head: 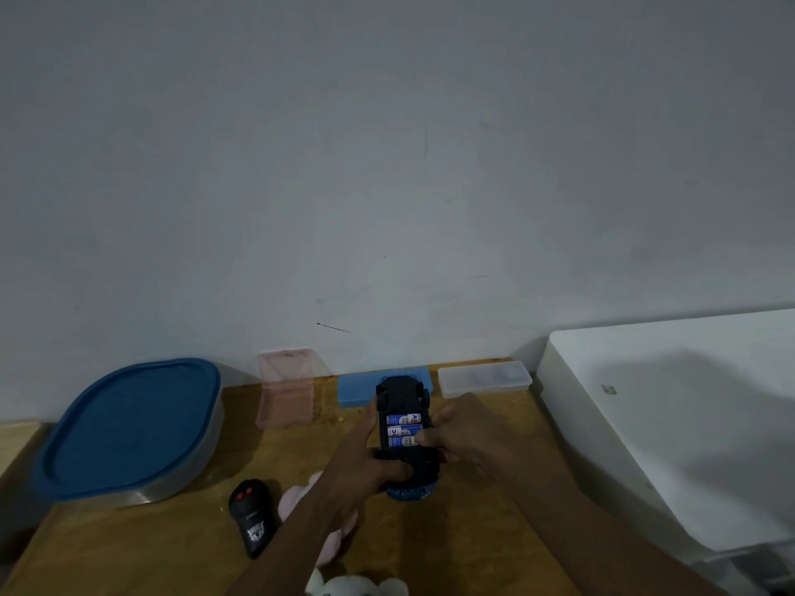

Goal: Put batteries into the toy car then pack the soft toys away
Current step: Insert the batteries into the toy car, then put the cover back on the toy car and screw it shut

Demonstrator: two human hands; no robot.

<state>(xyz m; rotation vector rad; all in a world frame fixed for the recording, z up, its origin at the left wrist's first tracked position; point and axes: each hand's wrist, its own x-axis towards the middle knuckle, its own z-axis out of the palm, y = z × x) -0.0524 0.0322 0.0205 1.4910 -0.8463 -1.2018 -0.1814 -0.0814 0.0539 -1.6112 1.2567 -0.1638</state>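
The blue toy car point(404, 397) is held upside down above the wooden table point(163, 539), its black underside facing me. Three blue and white batteries point(403, 431) lie side by side in its open compartment. My left hand point(365, 462) grips the car's left side and near end. My right hand point(464, 436) holds the right side, with the thumb resting on the nearest battery. A pink soft toy point(297, 501) lies under my left forearm. A white soft toy point(357, 587) shows at the bottom edge.
A black remote control point(251, 518) lies left of the pink toy. A large tub with a blue lid point(133, 428) stands at the left. An open pink case point(286, 389), a blue case point(357, 389) and a clear case point(484, 378) line the wall. A white box point(671, 423) fills the right.
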